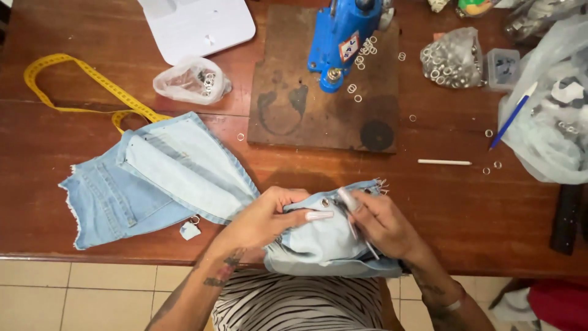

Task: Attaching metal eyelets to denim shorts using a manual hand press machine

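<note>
Low in the frame's centre, the left hand (269, 214) pinches a fold of denim (318, 236), its long nails pressed flat beside a metal eyelet (325, 202) set in the cloth. The right hand (383, 224) grips a thin metal tool (358, 227), its upper end near the eyelet and its point running down over the cloth. That fold lies at the table (465, 208) edge, partly over the lap, while the rest of the garment spreads out at the left of the frame.

Risks, as I judge them: the tool sits very close to the left fingers, so a slip off the eyelet could jab a fingertip or snag a nail. Too hard a push could tear or fray the thin cloth around the hole, or bend the eyelet. The fold hangs half off the edge, so a loosened pinch could let it slide.

Upper centre, a blue press (343, 40) stands on a board (318, 104) with loose rings (354, 89) scattered about; a dragged sleeve or cloth could sweep them to the floor. A pen (511, 116) and a white stick (444, 162) lie at the right, and either could roll.
</note>
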